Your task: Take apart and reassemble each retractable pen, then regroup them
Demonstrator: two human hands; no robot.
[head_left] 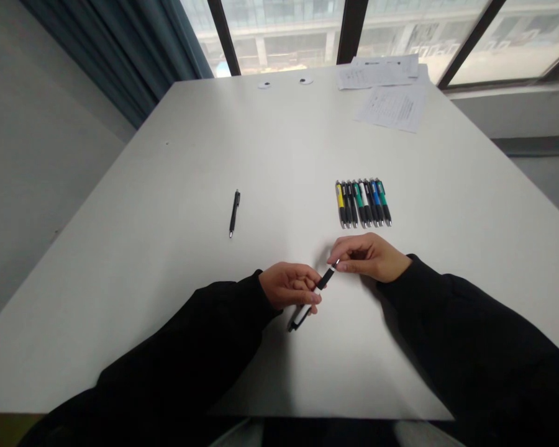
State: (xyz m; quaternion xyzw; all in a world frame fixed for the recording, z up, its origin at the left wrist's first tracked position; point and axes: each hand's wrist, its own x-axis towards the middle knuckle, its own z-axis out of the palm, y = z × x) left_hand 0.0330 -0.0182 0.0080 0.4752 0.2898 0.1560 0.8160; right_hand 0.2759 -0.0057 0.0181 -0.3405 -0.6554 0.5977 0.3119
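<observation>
A white ballpoint pen with a black grip (327, 278) slants between my two hands, above the near part of the table. My left hand (286, 285) is closed round its white barrel, with the clip end poking out below the fingers. At the upper end, the thumb and forefinger of my right hand (375, 256) pinch the pen's silver tip. Just beyond that hand lies a tidy row of several pens (364, 205) in yellow, black, green, white and blue. Off to the left, a single black pen (234, 214) lies by itself.
The white table (279, 149) reaches back to the windows. Printed papers (394, 105) lie at its far right. Two small white oval pieces (306, 81) with dark centres sit near the back edge. A blue-grey curtain (135, 49) hangs at the left.
</observation>
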